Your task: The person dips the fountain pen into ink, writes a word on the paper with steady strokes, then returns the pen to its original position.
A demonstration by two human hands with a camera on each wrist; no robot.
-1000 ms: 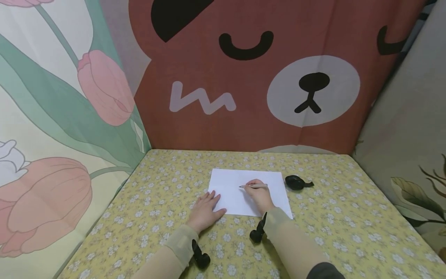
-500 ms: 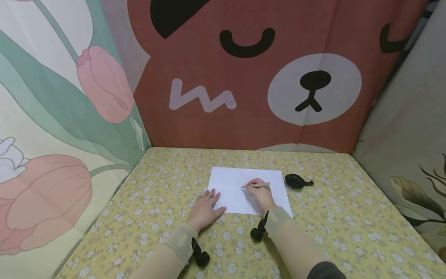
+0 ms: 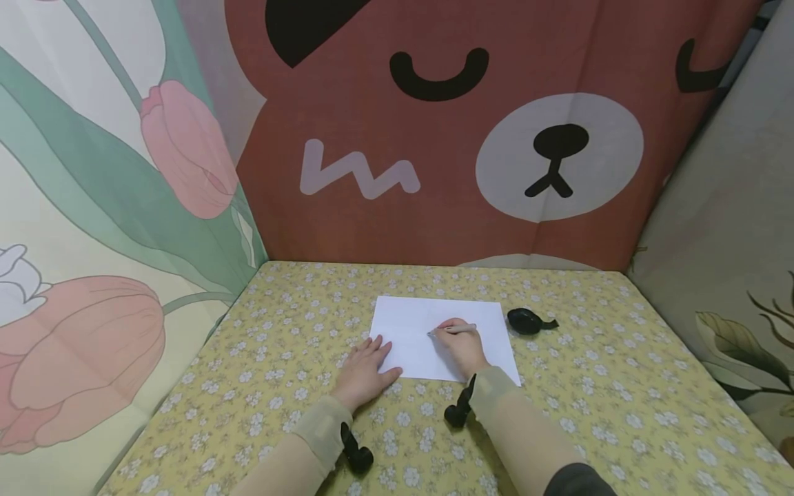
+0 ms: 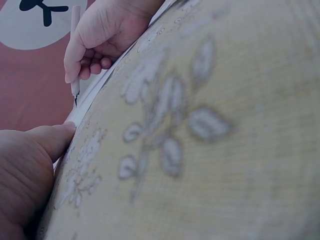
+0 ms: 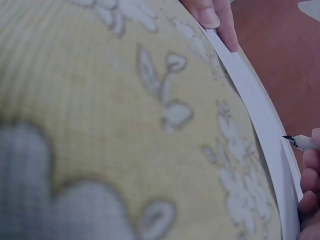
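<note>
A white sheet of paper (image 3: 400, 317) lies on the flowered cloth in the head view. My left hand (image 3: 364, 375) rests flat with spread fingers over its lower left corner. With my right hand (image 3: 464, 350) I pinch a slim pale pen (image 3: 464, 328), its dark tip at the middle of the sheet. In the left wrist view the pen (image 4: 75, 86) stands steeply between thumb and fingers, point down at the paper. From the right wrist, the pen's black point (image 5: 287, 137) meets the sheet (image 5: 257, 112), seen nearly edge-on. No marks show on the paper.
A glossy black rounded object (image 3: 526, 322) with a short tail lies just right of the paper. Yellow flowered cloth (image 3: 298, 344) covers the table. Behind it hangs a brown bear-print sheet (image 3: 347, 227), with printed cloths on both sides.
The pen and right hand shift slightly right, then slightly back left. My left hand keeps its place on the paper's corner. The head view tilts a little.
</note>
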